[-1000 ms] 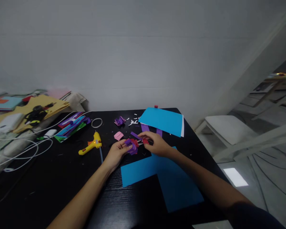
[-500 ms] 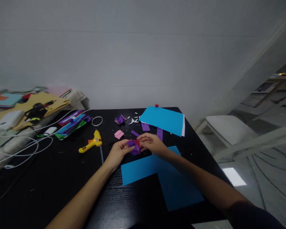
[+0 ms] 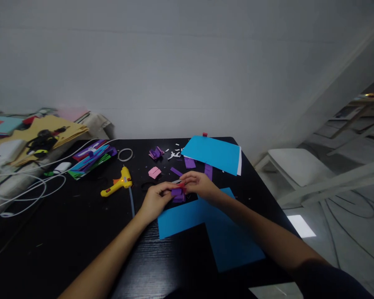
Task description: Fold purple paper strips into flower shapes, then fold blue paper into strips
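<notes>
Between both hands is a purple and red folded-paper piece [image 3: 178, 194] with flaps sticking out. My left hand [image 3: 156, 200] grips its purple side between thumb and fingers. On its red part, the fingers of my right hand [image 3: 200, 185] are closed; their tips partly hide it. Just beneath lies an L-shaped blue paper sheet [image 3: 187, 218]. Behind the hands are a pink folded-paper piece [image 3: 154, 172], a purple and pink folded-paper piece [image 3: 156, 153] and a purple paper strip [image 3: 176, 171]. What looks like a scissor blade shows beyond the fingertips.
A yellow glue gun [image 3: 122, 182] lies left of the hands, near a tape ring [image 3: 125, 155]. Blue sheets [image 3: 213, 153] and white paper scraps [image 3: 174, 154] are at the back. Colored papers [image 3: 92, 160] and white cables [image 3: 43, 195] occupy the left; a white chair [image 3: 301, 168] stands right.
The paper piece has turned in my hands, so a flat purple flap now faces me. Both hands stay on it. The whole view has shifted slightly.
</notes>
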Action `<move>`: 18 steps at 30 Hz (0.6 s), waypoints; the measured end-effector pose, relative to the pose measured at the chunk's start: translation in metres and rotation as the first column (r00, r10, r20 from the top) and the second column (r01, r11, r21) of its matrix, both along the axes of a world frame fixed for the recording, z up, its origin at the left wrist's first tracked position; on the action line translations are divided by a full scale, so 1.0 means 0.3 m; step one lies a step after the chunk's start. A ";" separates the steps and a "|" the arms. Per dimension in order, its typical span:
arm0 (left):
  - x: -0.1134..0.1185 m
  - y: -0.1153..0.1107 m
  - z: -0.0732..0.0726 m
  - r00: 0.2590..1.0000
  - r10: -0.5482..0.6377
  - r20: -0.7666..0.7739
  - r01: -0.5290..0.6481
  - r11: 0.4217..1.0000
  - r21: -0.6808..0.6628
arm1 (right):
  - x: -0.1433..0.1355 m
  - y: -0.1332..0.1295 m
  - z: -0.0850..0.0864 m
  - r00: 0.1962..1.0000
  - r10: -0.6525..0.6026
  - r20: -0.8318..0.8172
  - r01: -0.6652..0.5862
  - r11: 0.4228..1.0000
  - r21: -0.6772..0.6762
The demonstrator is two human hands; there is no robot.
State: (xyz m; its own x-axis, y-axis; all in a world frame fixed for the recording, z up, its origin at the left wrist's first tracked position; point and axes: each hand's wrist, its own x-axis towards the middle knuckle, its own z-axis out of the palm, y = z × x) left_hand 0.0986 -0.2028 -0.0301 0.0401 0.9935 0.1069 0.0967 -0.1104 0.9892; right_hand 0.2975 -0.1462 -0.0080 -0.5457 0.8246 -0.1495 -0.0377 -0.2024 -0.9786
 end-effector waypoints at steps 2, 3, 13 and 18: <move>0.003 0.003 0.002 1.000 0.008 0.023 -0.008 1.000 -0.019 | 0.002 0.001 0.000 1.000 -0.009 0.012 0.009 0.999 0.034; 0.004 0.006 0.004 0.999 0.011 0.053 -0.009 0.999 -0.038 | 0.001 0.000 0.000 1.000 -0.014 0.016 0.013 0.998 0.059; 0.002 0.016 -0.008 0.954 0.008 0.301 0.062 0.973 -0.223 | -0.011 -0.007 -0.009 0.994 -0.113 0.004 0.106 0.948 0.301; 0.003 0.013 -0.003 0.950 0.023 0.312 0.052 0.971 -0.232 | -0.011 -0.003 -0.019 0.990 -0.139 0.037 0.118 0.931 0.346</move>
